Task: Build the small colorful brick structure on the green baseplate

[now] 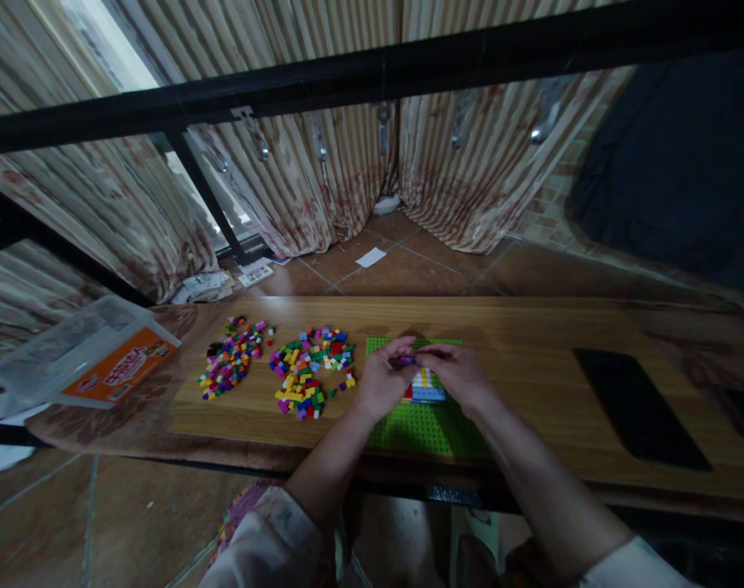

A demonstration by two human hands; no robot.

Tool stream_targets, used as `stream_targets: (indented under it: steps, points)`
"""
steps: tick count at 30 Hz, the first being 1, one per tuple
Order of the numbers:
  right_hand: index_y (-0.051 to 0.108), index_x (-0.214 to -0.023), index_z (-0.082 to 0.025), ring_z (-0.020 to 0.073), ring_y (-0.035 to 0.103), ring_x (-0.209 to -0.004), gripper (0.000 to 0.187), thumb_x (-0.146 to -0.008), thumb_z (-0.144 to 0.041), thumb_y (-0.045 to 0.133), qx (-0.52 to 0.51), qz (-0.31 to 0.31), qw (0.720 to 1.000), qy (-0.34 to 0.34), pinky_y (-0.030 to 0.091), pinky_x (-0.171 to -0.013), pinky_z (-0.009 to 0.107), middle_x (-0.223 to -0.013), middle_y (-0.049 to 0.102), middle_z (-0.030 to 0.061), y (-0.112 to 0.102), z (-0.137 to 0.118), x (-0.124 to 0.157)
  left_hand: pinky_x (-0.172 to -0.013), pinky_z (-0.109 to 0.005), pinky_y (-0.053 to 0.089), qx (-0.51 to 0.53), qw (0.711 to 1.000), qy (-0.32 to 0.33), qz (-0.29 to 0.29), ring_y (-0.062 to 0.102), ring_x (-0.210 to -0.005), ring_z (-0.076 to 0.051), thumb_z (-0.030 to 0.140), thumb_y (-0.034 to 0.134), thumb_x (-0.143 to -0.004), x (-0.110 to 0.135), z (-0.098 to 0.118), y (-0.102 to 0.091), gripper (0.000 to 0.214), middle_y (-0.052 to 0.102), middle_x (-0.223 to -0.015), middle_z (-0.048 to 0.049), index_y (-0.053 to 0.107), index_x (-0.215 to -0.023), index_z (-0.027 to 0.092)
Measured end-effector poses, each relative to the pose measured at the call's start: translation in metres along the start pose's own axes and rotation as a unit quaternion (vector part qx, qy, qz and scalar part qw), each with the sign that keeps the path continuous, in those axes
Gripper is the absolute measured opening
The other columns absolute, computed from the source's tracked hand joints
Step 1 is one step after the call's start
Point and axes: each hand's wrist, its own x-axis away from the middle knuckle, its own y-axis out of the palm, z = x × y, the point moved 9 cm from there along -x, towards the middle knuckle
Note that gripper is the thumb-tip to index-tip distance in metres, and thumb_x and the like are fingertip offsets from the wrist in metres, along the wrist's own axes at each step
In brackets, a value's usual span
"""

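Observation:
My left hand (384,380) and my right hand (461,374) meet above the green baseplate (417,437). Between their fingertips is a small purple toy brick (407,360), and both hands are closed on it. Below them, a low build of toy bricks (429,394) in light blue, white, yellow and red sits on the baseplate. My right hand covers part of this build, and my fingers hide most of the purple brick.
Left of the baseplate lie a mixed pile of bricks (304,376) and a pile of smaller pieces (233,359). A clear plastic box (95,351) with an orange label stands at the far left. A black flat slab (641,408) rests on the wooden board (531,327) at right.

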Motion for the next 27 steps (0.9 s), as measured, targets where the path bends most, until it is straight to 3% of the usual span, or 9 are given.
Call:
stream_targets:
  steps: [7, 14, 19, 27]
  points:
    - [0.072, -0.072, -0.020, 0.0182, 0.063, -0.068, 0.030, -0.062, -0.048, 0.071, -0.054, -0.006, 0.998, 0.015, 0.046, -0.066, 0.031, -0.073, 0.073, 0.0041, -0.007, 0.008, -0.003, -0.077, -0.023, 0.050, 0.013, 1.000, -0.025, 0.006, 0.063, -0.078, -0.011, 0.003, 0.058, -0.072, -0.001, 0.000, -0.002, 0.042, 0.069, -0.086, -0.0010, 0.066, -0.111, 0.016]
    - [0.071, -0.073, -0.021, 0.0189, 0.064, -0.077, 0.032, -0.061, -0.050, 0.074, -0.111, 0.017, 0.993, 0.035, 0.046, -0.070, 0.030, -0.078, 0.073, 0.0043, -0.019, 0.009, -0.001, -0.065, -0.022, 0.049, 0.036, 0.998, -0.050, 0.023, 0.060, -0.068, -0.011, 0.020, 0.058, -0.082, -0.003, -0.010, 0.001, 0.030, 0.069, -0.081, -0.0022, 0.066, -0.111, 0.015]
    - [0.072, -0.074, -0.021, 0.0207, 0.066, -0.082, 0.029, -0.061, -0.047, 0.074, -0.087, 0.015, 0.996, 0.032, 0.048, -0.074, 0.031, -0.081, 0.074, 0.0051, -0.016, 0.011, 0.000, -0.069, -0.025, 0.051, 0.005, 0.999, -0.027, 0.029, 0.061, -0.071, -0.013, 0.015, 0.063, -0.077, -0.003, -0.011, 0.005, 0.026, 0.069, -0.083, -0.0037, 0.069, -0.102, 0.014]
    - [0.072, -0.081, -0.022, 0.0269, 0.068, -0.092, 0.026, -0.069, -0.044, 0.070, -0.047, 0.022, 0.999, 0.016, 0.053, -0.075, 0.037, -0.091, 0.074, 0.0084, -0.026, 0.018, -0.004, -0.076, -0.031, 0.054, -0.091, 0.994, -0.004, 0.055, 0.066, -0.079, -0.017, 0.020, 0.054, -0.085, 0.005, -0.005, -0.004, 0.029, 0.073, -0.094, -0.0071, 0.069, -0.109, 0.016]
